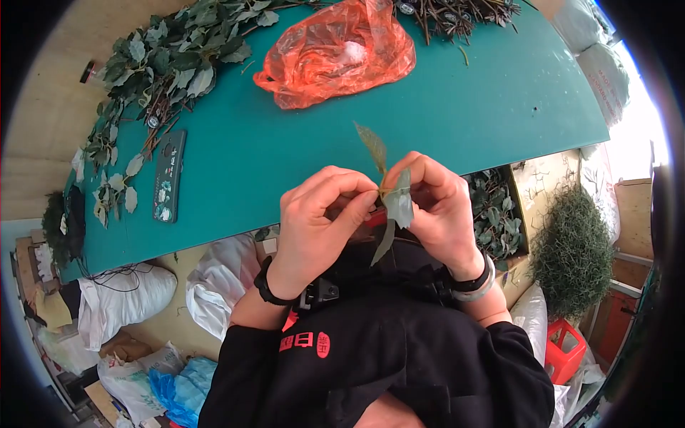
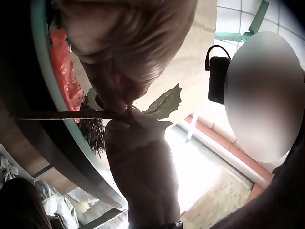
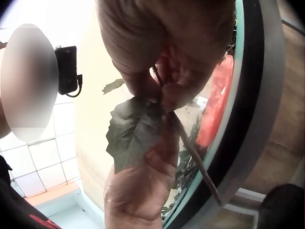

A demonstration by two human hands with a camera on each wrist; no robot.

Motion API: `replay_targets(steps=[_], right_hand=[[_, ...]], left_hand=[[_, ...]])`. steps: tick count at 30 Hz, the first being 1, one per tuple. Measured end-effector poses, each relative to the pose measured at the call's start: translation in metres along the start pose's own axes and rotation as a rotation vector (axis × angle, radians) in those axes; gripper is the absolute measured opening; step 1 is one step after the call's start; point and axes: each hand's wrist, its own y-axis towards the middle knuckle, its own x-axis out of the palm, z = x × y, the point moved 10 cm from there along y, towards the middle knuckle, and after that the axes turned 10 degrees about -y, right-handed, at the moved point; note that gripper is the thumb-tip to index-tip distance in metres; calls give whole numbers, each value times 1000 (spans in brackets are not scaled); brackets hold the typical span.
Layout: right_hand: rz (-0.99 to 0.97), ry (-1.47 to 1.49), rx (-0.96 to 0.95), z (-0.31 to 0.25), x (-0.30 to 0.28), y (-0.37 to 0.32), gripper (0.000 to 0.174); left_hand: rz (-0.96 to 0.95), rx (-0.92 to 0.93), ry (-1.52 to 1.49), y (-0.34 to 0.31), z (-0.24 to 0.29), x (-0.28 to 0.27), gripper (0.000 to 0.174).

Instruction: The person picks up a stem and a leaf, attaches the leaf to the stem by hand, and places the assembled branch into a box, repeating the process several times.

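A small sprig with toothed green leaves [image 1: 400, 200] is held in front of the chest, close to the table's near edge. My left hand [image 1: 321, 221] pinches it at the joint of leaf and stem between thumb and index finger. From the other side my right hand [image 1: 441, 207] grips the same joint, its fingertips almost meeting the left ones. One leaf points up and another hangs below the fingers. The brown stem [image 3: 195, 155] sticks out past the fingertips in the right wrist view. Fingers hide the joint itself.
On the green table [image 1: 235, 171] lie a red plastic bag [image 1: 335, 64], a pile of leafy branches [image 1: 178, 53], dark twigs [image 1: 457, 18] and a phone [image 1: 169, 175]. A box of leaves [image 1: 492, 214] stands below its edge. White sacks [image 1: 128, 296] and a red stool [image 1: 564, 353] are around.
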Motion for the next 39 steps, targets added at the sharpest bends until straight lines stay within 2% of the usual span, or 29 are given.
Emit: replay_targets(steps=[3,6,9,10,13,14,16,18,20,21,22,24,25,28,29,31,32,35,36,37,39], right_hand=[[-4,-12,17,1,0,-3,10],[0,-171,-2,1,-3,-5,10],[-30,-343,-84,-12,-8,-6,10],[-45,-345,-64,-14,-11,-6,10],[-97,-460,-85,-21,-36,-16,12],[-114,-541,-90,-18,-54,-24,12],[-92,-674,-44,-14,-90,-41,12],[-62,-726,-2,-16,-120,-61,12],[69,-821,241,0,-166,-84,13],[71,-821,233,4,-179,-92,13],[60,-942,276,15,-195,-101,15],[41,-1183,370,42,-226,-118,17],[49,-1184,366,57,-240,-123,17],[28,-1505,383,120,-279,-129,21],[40,-1508,378,137,-286,-131,21],[96,-1498,225,151,-289,-129,26],[125,-1493,149,150,-292,-130,29],[119,-1420,148,137,-282,-126,32],[113,-1380,153,132,-277,-127,34],[140,-1392,169,121,-275,-129,34],[-8,-1124,448,117,-266,-134,32]], left_hand=[[-21,30,31,-2,0,0,7],[-32,56,76,-2,3,0,6],[-202,23,231,-2,5,11,21],[-167,31,256,0,8,4,21],[-313,236,365,7,27,13,17],[-296,241,371,14,30,2,17],[-283,315,631,32,44,-26,18],[-169,227,769,62,44,-72,16],[-48,149,864,93,38,-128,16],[2,139,886,108,37,-154,16],[51,130,907,124,37,-176,16],[95,195,948,153,41,-198,16],[141,251,984,166,45,-206,16],[77,307,994,212,31,-192,15],[78,319,991,227,25,-183,15],[-22,330,1232,253,0,-156,15],[-20,344,1226,263,-8,-157,15],[-34,481,1590,292,-38,-139,15],[-43,506,1572,298,-44,-134,15],[-61,465,1653,304,-53,-138,15],[-80,448,1718,315,-65,-142,15]])
